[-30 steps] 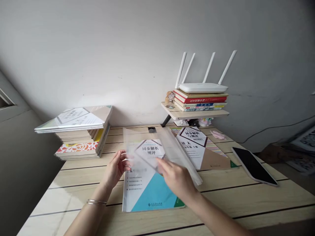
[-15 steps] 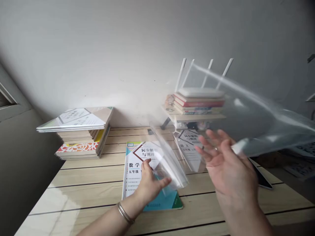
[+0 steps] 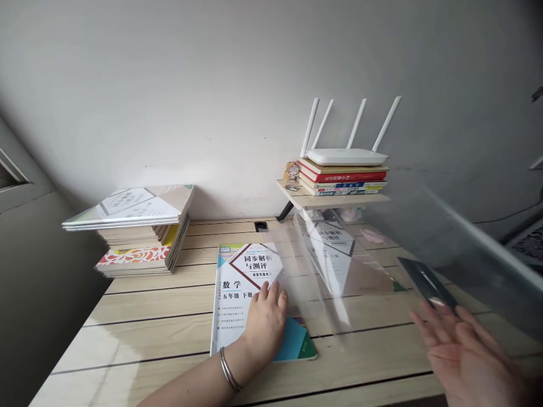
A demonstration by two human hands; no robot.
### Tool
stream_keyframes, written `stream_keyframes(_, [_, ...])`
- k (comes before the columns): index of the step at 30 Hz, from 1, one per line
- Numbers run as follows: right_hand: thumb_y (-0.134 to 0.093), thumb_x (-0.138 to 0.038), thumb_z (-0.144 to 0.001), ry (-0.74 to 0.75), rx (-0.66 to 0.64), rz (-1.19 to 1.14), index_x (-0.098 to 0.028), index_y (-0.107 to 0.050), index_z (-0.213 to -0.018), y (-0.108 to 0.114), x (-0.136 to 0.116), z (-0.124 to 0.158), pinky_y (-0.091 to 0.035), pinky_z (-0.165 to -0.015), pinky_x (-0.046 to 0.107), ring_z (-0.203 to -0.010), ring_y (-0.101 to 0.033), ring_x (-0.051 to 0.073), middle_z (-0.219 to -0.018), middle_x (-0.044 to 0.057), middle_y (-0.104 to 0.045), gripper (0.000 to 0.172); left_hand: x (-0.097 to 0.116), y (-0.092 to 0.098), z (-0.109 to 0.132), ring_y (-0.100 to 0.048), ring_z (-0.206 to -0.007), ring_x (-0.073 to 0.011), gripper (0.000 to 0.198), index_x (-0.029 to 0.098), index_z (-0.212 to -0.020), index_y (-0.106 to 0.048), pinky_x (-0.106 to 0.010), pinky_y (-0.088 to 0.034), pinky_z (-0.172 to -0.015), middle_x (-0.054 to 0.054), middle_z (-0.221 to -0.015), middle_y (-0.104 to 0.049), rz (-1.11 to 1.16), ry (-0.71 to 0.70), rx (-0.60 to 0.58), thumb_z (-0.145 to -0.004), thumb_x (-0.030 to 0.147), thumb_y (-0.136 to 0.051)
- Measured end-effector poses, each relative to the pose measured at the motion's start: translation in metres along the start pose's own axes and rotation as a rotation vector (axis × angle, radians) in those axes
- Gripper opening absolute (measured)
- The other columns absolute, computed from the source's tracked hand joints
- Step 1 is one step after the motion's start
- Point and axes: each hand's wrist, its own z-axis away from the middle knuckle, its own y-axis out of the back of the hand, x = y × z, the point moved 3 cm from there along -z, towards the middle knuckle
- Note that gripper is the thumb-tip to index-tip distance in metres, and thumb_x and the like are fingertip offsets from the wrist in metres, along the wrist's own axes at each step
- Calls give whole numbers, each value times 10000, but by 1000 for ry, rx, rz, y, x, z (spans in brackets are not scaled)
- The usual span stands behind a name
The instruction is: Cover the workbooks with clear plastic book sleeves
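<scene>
A workbook (image 3: 241, 254) with a white, blue and green cover lies face up on the wooden table. My left hand (image 3: 268, 322), a metal bracelet at its wrist, rests on the cover with its fingers stretched out. Across the table to the right stretches a clear plastic sheet (image 3: 335, 305), blurred by motion. My right hand (image 3: 462, 345) is at the lower right, palm up and fingers apart, close to the sheet. I cannot tell whether it touches the plastic. Through the sheet a second workbook (image 3: 333, 249) shows.
On the left stands a stack of books (image 3: 136, 254) with clear-covered workbooks (image 3: 127, 204) on top. A white router (image 3: 348, 156) sits on books (image 3: 348, 176) on a small raised shelf (image 3: 297, 198). A dark flat device (image 3: 426, 282) lies near my right hand.
My right hand has moved right and down, and the raised plastic has dropped toward the table. My left hand has come down flatter on the workbook, and the plastic has slid right off its cover.
</scene>
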Motion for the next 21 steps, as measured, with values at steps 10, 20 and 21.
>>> stream_keyframes(10, [-551, -147, -652, -148, 175, -126, -187, -467, -917, -1, 23, -60, -434, -936, 553, -1144, -540, 378, -1209, 211, -538, 280, -7, 29, -19, -523, -994, -254, 273, 133, -1061, -517, -414, -451, -882, -148, -1079, -507, 420, 155, 149, -871, 323, -476])
stream_keyframes(20, [-436, -235, -784, 176, 155, 140, -131, -472, -1174, 10, 13, -117, -493, -859, 445, -1100, -585, 321, -1296, 259, -493, 405, 14, 17, -56, -387, -1160, -430, 733, 94, -1165, -482, -545, -377, -895, -270, -1297, -390, 195, 350, -17, -539, 270, -821])
stream_keyframes(21, [-419, -256, -798, 239, 139, 203, -120, -474, -1192, 14, 12, -123, -492, -858, 436, -1103, -584, 321, -1293, 263, -497, 421, 10, 15, -59, -397, -1158, -428, 728, 89, -1149, -492, -538, -368, -908, -264, -1250, -435, 204, 342, -6, -520, 233, -828])
